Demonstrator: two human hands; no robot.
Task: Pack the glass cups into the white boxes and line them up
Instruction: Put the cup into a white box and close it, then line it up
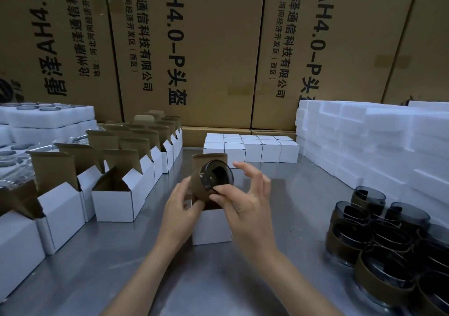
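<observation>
Both hands at table [279,194] centre. Left hand [178,206] and right hand [245,194] grasp one dark glass cup [213,176] in a brown sleeve, tilted over an open white box [211,225]. Closed boxes [252,149] lined behind; more cups [379,238] right.

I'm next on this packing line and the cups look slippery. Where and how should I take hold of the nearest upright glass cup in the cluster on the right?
Probably by the brown sleeve around its wall, from above. The nearest glass cup stands upright, mouth up, packed against its neighbours, so only the top is free. The sleeve likely gives a less slippery hold than bare glass.
</observation>
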